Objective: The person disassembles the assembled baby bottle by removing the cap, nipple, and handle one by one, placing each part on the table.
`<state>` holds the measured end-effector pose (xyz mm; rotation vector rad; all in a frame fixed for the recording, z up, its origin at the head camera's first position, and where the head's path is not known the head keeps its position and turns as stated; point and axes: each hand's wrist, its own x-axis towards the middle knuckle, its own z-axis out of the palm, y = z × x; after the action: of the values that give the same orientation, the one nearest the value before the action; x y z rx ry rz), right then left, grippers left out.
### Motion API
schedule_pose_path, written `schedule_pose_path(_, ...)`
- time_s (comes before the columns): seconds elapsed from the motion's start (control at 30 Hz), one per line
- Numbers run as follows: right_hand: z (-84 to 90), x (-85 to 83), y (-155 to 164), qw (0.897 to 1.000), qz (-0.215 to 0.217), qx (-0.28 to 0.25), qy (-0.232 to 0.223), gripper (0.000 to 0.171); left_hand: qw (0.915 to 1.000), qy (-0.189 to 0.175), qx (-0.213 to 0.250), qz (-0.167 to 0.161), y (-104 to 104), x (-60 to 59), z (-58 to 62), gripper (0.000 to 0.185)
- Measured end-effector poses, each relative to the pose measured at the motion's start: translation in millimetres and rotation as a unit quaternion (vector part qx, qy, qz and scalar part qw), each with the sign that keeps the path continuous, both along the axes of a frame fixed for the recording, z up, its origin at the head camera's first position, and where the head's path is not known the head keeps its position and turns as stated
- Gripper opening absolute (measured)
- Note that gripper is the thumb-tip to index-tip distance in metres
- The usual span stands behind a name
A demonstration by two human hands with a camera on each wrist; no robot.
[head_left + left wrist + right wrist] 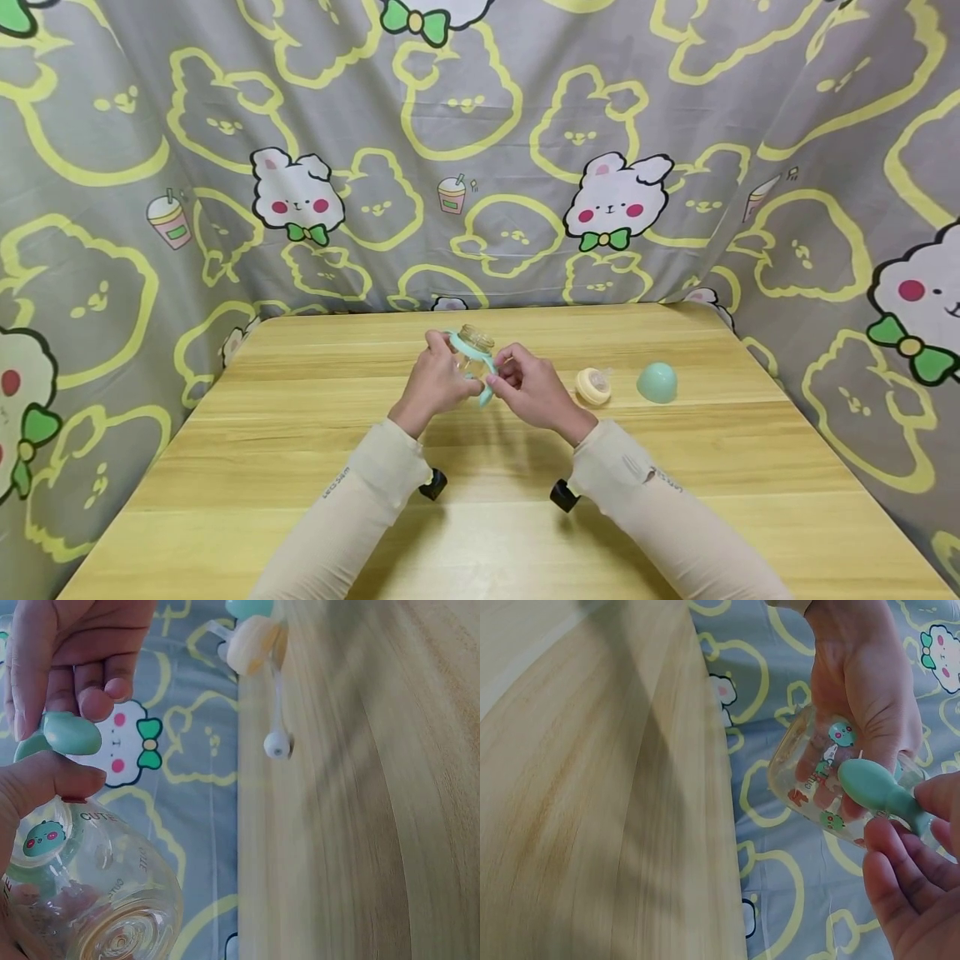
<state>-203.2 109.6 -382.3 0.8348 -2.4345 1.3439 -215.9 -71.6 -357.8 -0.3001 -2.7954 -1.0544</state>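
Observation:
A clear baby bottle [474, 354] with printed green figures and a mint green handle ring is held above the wooden table [300, 467]. My left hand [435, 382] grips the bottle [90, 900] body [817, 780] from the left. My right hand [527, 385] pinches one mint handle [881, 793] of the ring between thumb and fingers [71, 733]. The bottle's mouth is open and points up and away.
A cream nipple collar [593, 387] and a mint dome cap [657, 382] lie on the table right of my hands. A patterned rabbit cloth [480, 150] walls in the table at the back and both sides.

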Motion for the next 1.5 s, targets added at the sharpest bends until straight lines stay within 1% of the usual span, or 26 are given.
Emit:
schedule_pose_path(0.17, 0.7, 0.8, -2.1, 1.0, -0.004, -0.008, 0.002, 0.013, 1.0, 0.003, 0.002, 0.005, -0.3, -0.5, -0.2, 0.083)
schedule_pose_path(0.4, 0.6, 1.0, -4.8, 0.999, 0.002, -0.043, -0.006, 0.012, 1.0, 0.002, 0.007, 0.005, -1.4, 0.3, 0.5, 0.082)
schedule_pose_path(0.57, 0.8, 1.2, -5.2, 0.999, 0.002, -0.047, 0.006, 0.012, 0.9999, -0.003, 0.014, 0.007, -1.8, -0.2, 0.9, 0.081)
schedule_pose_path(0.77, 2.9, 1.7, -5.6, 0.998, -0.001, -0.061, 0.011, 0.013, 0.9998, 0.003, 0.012, 0.014, -1.7, -0.7, 0.0, 0.076)
schedule_pose_path(1.0, 4.5, 1.5, -4.7, 0.998, -0.004, -0.058, 0.011, 0.012, 0.9998, 0.007, 0.013, 0.014, -1.8, -0.5, -0.7, 0.076)
schedule_pose_path(1.27, 6.3, 2.9, -4.2, 0.998, -0.005, -0.053, 0.021, 0.011, 0.9999, -0.011, 0.01, 0.006, -3.1, 0.8, 2.2, 0.075)
schedule_pose_path(1.5, 7.3, 2.9, -4.4, 0.998, 0.001, -0.054, 0.019, 0.012, 0.9999, -0.014, 0.002, 0.002, -5.0, 0.6, 2.6, 0.075)
